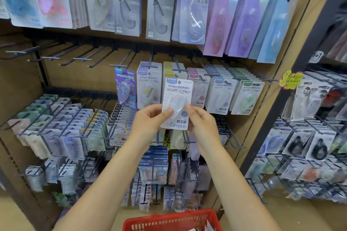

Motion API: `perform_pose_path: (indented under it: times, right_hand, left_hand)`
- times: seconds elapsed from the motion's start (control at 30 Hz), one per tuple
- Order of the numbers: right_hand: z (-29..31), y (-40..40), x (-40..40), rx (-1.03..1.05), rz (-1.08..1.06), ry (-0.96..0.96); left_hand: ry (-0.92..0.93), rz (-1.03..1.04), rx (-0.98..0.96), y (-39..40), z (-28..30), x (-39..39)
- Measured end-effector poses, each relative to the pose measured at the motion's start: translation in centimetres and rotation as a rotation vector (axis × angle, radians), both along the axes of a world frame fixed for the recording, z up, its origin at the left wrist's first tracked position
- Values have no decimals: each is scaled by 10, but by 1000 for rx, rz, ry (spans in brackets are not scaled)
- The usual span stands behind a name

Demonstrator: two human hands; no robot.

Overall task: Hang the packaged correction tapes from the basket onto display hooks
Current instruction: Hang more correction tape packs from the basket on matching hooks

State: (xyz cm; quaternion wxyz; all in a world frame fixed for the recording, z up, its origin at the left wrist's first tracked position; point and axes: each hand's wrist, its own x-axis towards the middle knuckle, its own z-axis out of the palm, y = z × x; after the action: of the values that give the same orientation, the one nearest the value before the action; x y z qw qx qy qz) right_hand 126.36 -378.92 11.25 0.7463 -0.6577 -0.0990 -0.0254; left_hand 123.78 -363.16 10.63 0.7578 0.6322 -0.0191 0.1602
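Hands pinched a white Campus correction tape pack upright before the stocked display hooks. Left hand and right hand curled round its lower edges, thumbs on the front, above a red basket.

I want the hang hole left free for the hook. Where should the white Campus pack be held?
Pinch the Campus pack by its lower side edges, as the left hand and right hand do: it stands upright, hole uppermost.
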Motion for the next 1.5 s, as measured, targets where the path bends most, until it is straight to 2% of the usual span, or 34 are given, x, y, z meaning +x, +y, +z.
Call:
perform_pose_path:
  times: [0.23, 0.4, 1.07, 1.1, 1.17, 1.3, 1.4, 1.5]
  right_hand:
    - [-3, -74, 18, 50, -174, -15]
    - [0, -114, 35, 34, -239, -51]
    - [0, -132, 68, -15, -157, -78]
    - [2, -132, 71, -37, -180, -90]
    - [3, -132, 77, -167, -254, -183]
    - [-12, -141, 91, -723, -519, -658]
    - [-21, -144, 101, -918, -797, -930]
    - [-25, -145, 116, -998, -798, -964]
  left_hand:
    - [21, -57, 72, -86, 11, 33]
    - [59, -23, 127, -129, 15, 49]
    - [82, 168, 161, -151, 3, 70]
    - [70, 197, 221, -151, 5, 73]
    - [-6, 295, 472, -151, 6, 79]
    - [-444, 507, 1097, -140, -4, 93]
    - [-648, 560, 1313, -137, -8, 111]
    - [-607, 575, 1453, -137, -7, 124]
